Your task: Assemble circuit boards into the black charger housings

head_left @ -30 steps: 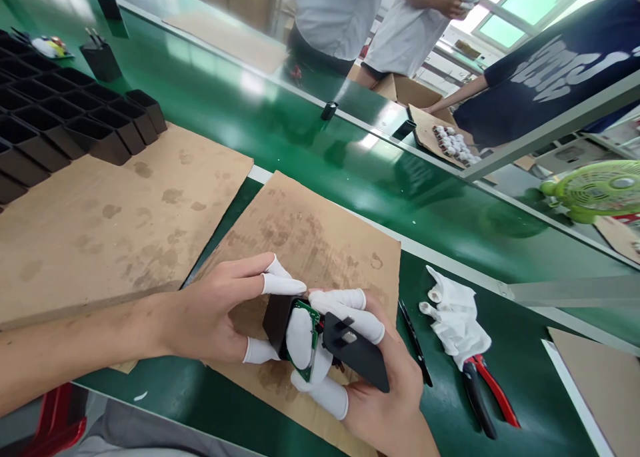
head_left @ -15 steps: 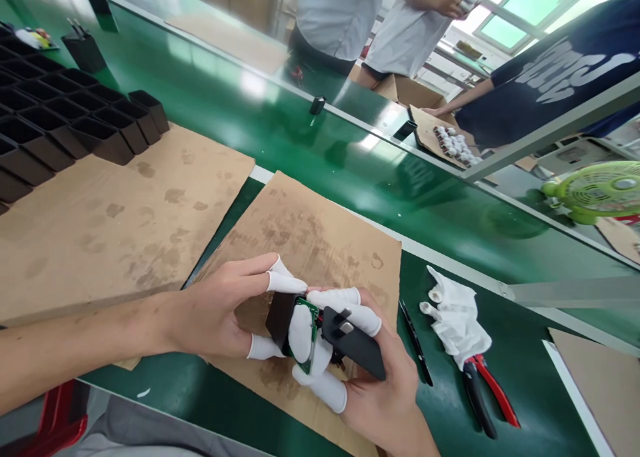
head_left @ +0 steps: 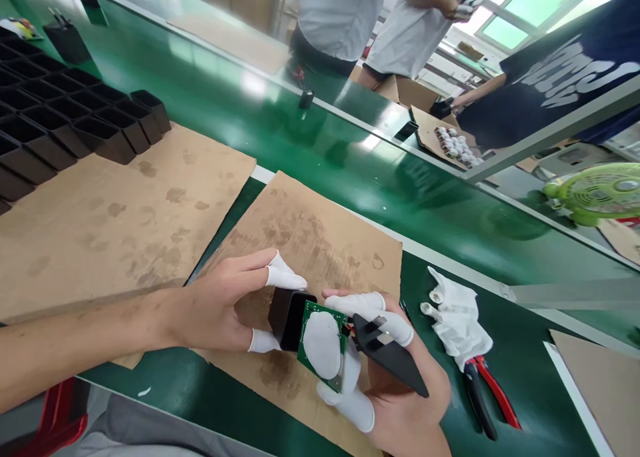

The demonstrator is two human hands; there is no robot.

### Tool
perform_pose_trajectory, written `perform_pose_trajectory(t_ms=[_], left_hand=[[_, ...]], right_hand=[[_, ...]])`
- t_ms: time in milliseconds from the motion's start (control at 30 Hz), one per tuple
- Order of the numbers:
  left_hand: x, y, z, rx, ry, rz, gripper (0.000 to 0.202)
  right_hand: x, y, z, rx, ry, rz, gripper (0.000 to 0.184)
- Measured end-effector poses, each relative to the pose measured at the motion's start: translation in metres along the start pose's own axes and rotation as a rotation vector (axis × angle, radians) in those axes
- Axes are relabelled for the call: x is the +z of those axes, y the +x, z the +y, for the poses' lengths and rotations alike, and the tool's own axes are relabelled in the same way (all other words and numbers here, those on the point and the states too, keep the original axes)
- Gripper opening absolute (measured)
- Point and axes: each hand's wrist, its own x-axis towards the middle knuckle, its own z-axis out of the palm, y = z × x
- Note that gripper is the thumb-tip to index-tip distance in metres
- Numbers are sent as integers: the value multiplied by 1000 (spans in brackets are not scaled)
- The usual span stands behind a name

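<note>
My left hand (head_left: 220, 310), white finger cots on its fingertips, pinches a small black plastic housing (head_left: 287, 318) over a stained sheet of cardboard (head_left: 310, 244). My right hand (head_left: 395, 384), also in finger cots, grips a green circuit board (head_left: 313, 330) under its thumb, together with a black cover (head_left: 387, 350) that carries two metal plug prongs. The board sits just right of the housing's open end, and red wires run between board and cover.
Rows of empty black housings (head_left: 60, 124) stand at the far left on a second cardboard sheet (head_left: 100, 224). White gloves (head_left: 457, 320), red-handled pliers (head_left: 487, 397) and a thin black tool (head_left: 415, 344) lie to the right. Beyond the green conveyor belt (head_left: 300, 137), other people stand beside a green fan (head_left: 595, 194).
My right hand has drawn the circuit board and pronged cover rightward, away from the housing, so more of the board shows. Small black parts on the conveyor have drifted left.
</note>
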Motion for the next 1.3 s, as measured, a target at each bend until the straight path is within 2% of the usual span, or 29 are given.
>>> perform_pose_trajectory(t_ms=[333, 800, 1067, 1233, 1300], left_hand=[[2, -2, 1, -5, 22, -28, 59], [1, -3, 3, -26, 32, -27, 61], [5, -3, 2, -21, 9, -8, 60], [6, -3, 1, -29, -28, -14, 52], [7, -2, 1, -31, -34, -20, 55]], right_hand=[[5, 3, 1, -77, -24, -48, 82], [4, 5, 4, -70, -85, -132, 78], [11, 10, 0, -34, -136, -105, 69], [13, 12, -2, 14, -116, -109, 68], [13, 12, 0, 40, -84, -94, 71]])
